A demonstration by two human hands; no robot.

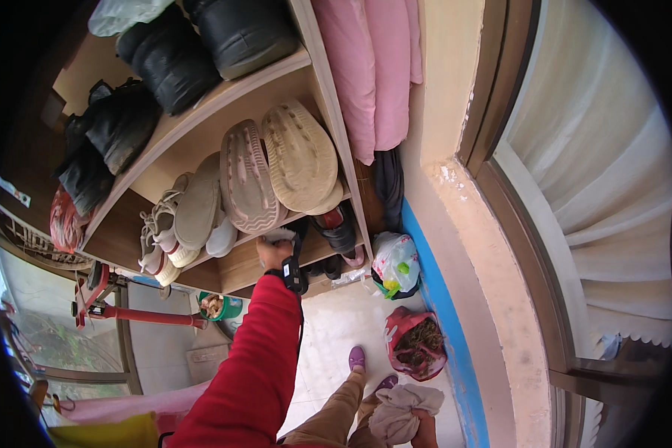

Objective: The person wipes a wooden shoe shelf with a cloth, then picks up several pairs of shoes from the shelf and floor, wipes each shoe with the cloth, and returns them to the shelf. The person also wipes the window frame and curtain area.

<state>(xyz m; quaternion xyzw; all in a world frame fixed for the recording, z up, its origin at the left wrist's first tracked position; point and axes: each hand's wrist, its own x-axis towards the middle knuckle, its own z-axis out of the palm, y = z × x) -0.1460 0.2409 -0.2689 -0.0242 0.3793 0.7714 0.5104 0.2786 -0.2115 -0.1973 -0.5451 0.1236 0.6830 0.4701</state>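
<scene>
My left hand (pixel 274 253), at the end of a red sleeve with a black device strapped to the wrist, reaches into a lower compartment of the wooden shoe rack (pixel 241 274). Its fingers are closed on a pale, furry-looking item (pixel 280 234), mostly hidden; a dark part shows beside it. Directly above stand beige slippers (pixel 299 154) and a brownish clog (pixel 249 176), soles outward. To the right of that hand is a black shoe (pixel 336 229). Down at the lower right, my right hand (pixel 424 428) grips a crumpled pale cloth (pixel 403 411).
Black boots (pixel 168 61) fill the upper shelf; white sneakers (pixel 165 221) stand at the left. Along the blue-based wall are a white plastic bag (pixel 395 257) and a red bag of dried plant matter (pixel 417 344). A green bucket (pixel 227 308) and a red metal frame (pixel 145 315) stand left.
</scene>
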